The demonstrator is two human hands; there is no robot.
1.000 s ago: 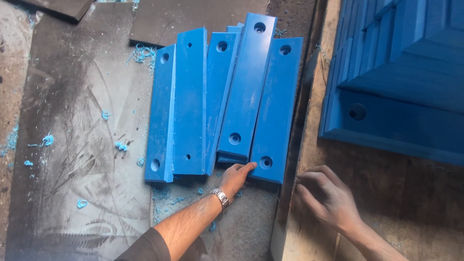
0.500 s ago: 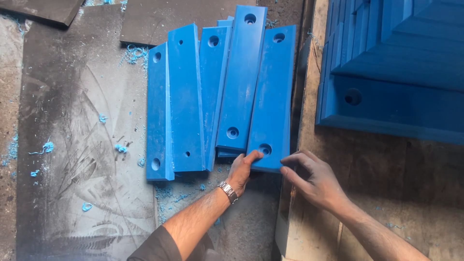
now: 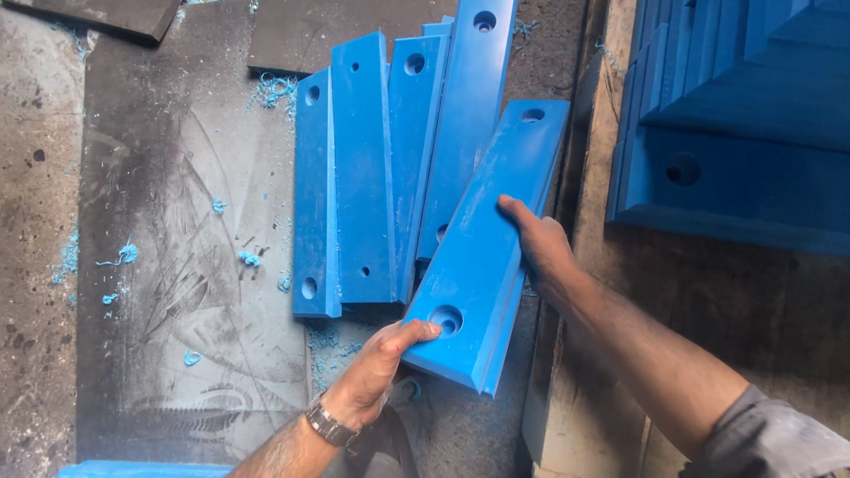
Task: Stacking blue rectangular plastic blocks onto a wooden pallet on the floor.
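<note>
We got both hands clamped on blue slab (image 3: 491, 257): left hand (image 3: 376, 372) near end, right hand (image 3: 540, 248) far edge, fingers hidden underneath; dusty table (image 3: 177, 221) beneath, blue shavings (image 3: 248, 258) left of slab.

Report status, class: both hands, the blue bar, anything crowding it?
Left hand grips the lifted blue bar at its near end. Right hand holds its right edge. Four more blue bars lie close alongside.

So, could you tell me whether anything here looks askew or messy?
The blue block held by the left hand and right hand sits tilted across the otherwise parallel row of blue blocks. Blue shavings are scattered over the dark work surface.
</note>
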